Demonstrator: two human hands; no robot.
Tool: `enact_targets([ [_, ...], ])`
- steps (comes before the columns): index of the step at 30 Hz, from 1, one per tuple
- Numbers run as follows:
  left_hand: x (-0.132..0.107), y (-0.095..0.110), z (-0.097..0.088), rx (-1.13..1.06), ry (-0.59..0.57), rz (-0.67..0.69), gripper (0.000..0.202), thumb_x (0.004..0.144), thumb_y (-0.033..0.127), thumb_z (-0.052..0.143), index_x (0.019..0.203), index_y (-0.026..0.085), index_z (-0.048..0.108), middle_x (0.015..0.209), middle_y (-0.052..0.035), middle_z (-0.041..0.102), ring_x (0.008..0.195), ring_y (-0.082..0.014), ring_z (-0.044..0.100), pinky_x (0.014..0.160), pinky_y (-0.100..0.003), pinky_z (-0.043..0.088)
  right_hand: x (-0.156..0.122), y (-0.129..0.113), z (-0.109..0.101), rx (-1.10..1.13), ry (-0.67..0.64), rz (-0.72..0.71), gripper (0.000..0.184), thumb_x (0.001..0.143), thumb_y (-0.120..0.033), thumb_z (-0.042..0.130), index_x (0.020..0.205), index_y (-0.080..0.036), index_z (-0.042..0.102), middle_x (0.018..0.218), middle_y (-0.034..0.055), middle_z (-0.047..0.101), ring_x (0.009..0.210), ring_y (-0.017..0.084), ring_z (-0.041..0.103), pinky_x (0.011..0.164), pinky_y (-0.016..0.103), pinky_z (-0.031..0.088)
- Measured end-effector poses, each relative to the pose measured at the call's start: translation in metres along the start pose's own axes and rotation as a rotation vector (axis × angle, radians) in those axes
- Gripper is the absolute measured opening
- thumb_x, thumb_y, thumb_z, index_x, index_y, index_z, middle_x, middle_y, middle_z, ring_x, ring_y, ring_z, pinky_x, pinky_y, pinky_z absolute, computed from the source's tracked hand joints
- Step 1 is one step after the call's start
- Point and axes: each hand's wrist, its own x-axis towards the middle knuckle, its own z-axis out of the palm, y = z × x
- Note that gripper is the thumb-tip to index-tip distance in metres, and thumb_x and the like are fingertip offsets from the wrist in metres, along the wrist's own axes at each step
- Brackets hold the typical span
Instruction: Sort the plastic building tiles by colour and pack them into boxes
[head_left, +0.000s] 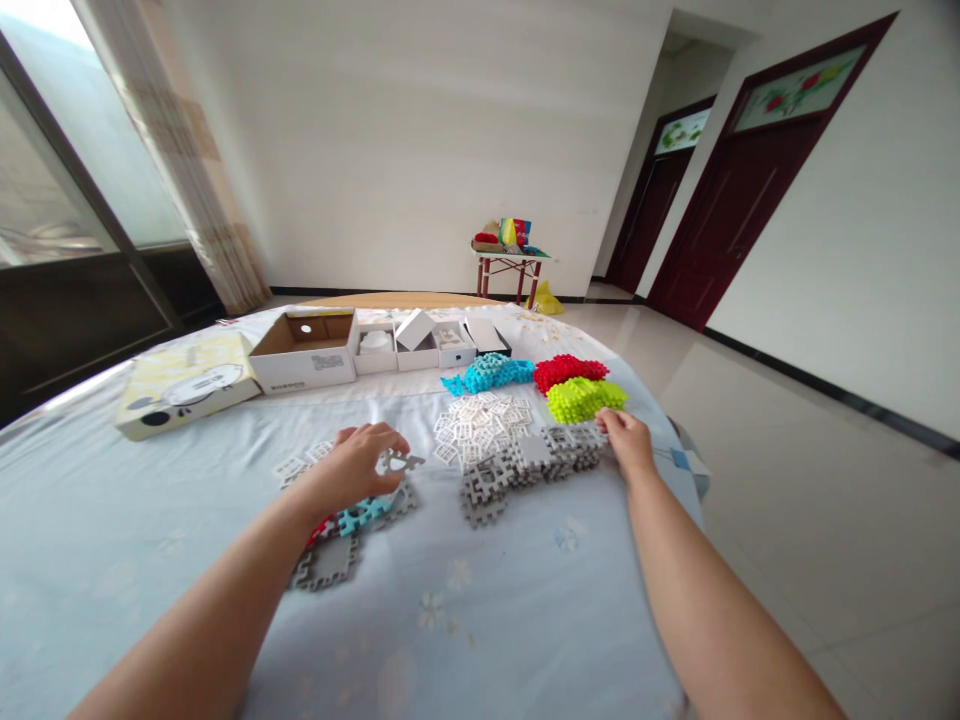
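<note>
My left hand [367, 462] curls its thumb and fingers around a grey interlocking puzzle tile [405, 462]. Beneath that hand lie a turquoise tile [365, 514], a partly hidden red tile [320, 530] and a grey square tile [330, 560]. White window-like pieces [300, 462] show behind the left wrist. My right hand [628, 443] has its fingertips pressed together at the right end of a long pile of grey interlocking tiles [534, 452]; what they grip is too small to make out. White pieces [480, 425] lie heaped just behind the grey pile.
Blue [495, 374], red [566, 372] and lime-green [581, 400] heaps of small pieces sit behind. An open white box [304, 370], small white boxes [416, 350] and a yellow-white box [191, 390] line the back of the cloth-covered table [495, 620].
</note>
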Motion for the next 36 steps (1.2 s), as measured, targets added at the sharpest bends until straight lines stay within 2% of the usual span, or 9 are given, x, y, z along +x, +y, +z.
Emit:
enact_targets([
  [6,-0.005,0.04,0.001,-0.107,-0.178,0.225,0.028,0.066,0.021,0.057,0.093,0.025,0.063,0.099,-0.0018,0.062,0.097,-0.0209,0.052,0.093,-0.037,0.032,0.002,0.004,0.001,-0.011,0.003,-0.037,0.04,0.069,-0.051,0.053,0.079,-0.015,0.069,0.076,0.0074,0.069,0.063,0.017,0.06,0.053,0.024,0.043],
  [10,-0.006,0.05,0.009,-0.127,-0.241,0.276,0.032,0.066,0.022,0.061,0.099,0.025,0.062,0.105,-0.0017,0.061,0.101,-0.0212,0.052,0.093,-0.038,0.034,0.003,0.005,0.001,-0.014,0.006,-0.05,0.039,0.07,-0.051,0.052,0.078,-0.016,0.069,0.076,0.0074,0.069,0.066,0.018,0.061,0.054,0.024,0.042],
  [12,-0.005,0.05,0.013,-0.123,-0.208,0.266,0.04,0.067,0.028,0.063,0.107,0.026,0.059,0.111,-0.0029,0.059,0.105,-0.0226,0.05,0.094,-0.039,0.035,0.003,0.005,0.001,-0.02,0.008,-0.052,0.039,0.07,-0.051,0.053,0.078,-0.016,0.069,0.075,0.0075,0.069,0.065,0.018,0.061,0.054,0.024,0.042],
  [17,-0.002,0.058,0.027,-0.119,0.04,0.264,0.041,0.081,0.036,0.051,0.119,0.024,0.05,0.123,-0.0066,0.053,0.113,-0.0219,0.046,0.099,-0.04,0.032,0.003,0.005,0.0,-0.021,0.005,-0.043,0.039,0.07,-0.051,0.053,0.079,-0.016,0.069,0.076,0.0071,0.07,0.063,0.018,0.06,0.053,0.025,0.042],
  [19,0.0,0.067,0.036,-0.104,0.087,0.268,0.044,0.082,0.038,0.05,0.124,0.025,0.046,0.126,-0.0068,0.051,0.116,-0.0226,0.043,0.101,-0.042,0.029,0.003,0.006,0.0,-0.021,0.002,-0.043,0.039,0.07,-0.051,0.053,0.078,-0.016,0.069,0.076,0.0074,0.069,0.062,0.018,0.06,0.053,0.024,0.042],
  [22,0.005,0.077,0.049,-0.077,0.089,0.235,0.052,0.08,0.042,0.051,0.128,0.023,0.041,0.128,-0.008,0.05,0.119,-0.0243,0.041,0.105,-0.047,0.02,0.004,0.007,0.001,-0.02,0.009,-0.053,0.04,0.07,-0.051,0.053,0.079,-0.016,0.069,0.076,0.0079,0.069,0.062,0.017,0.06,0.054,0.024,0.043],
  [25,0.007,0.08,0.055,-0.072,0.068,0.201,0.051,0.08,0.042,0.051,0.126,0.023,0.043,0.121,-0.0076,0.056,0.116,-0.024,0.044,0.106,-0.05,0.013,0.005,0.008,0.001,-0.014,0.018,-0.055,0.04,0.069,-0.051,0.053,0.079,-0.015,0.069,0.075,0.0081,0.069,0.062,0.018,0.06,0.054,0.024,0.043],
  [32,0.004,0.072,0.049,-0.052,0.034,0.169,0.047,0.074,0.042,0.056,0.117,0.023,0.051,0.111,-0.0061,0.06,0.11,-0.0249,0.047,0.105,-0.052,0.011,0.002,0.004,0.0,-0.008,0.004,-0.022,0.041,0.068,-0.051,0.054,0.079,-0.015,0.069,0.075,0.0079,0.069,0.061,0.017,0.06,0.053,0.024,0.043],
  [36,0.002,0.074,0.052,-0.082,0.02,0.186,0.048,0.077,0.043,0.054,0.12,0.025,0.049,0.116,-0.0056,0.058,0.113,-0.0241,0.046,0.106,-0.053,0.008,0.0,0.001,-0.001,-0.01,0.007,-0.044,0.04,0.068,-0.051,0.054,0.078,-0.015,0.069,0.075,0.0084,0.07,0.063,0.018,0.061,0.054,0.025,0.043],
])
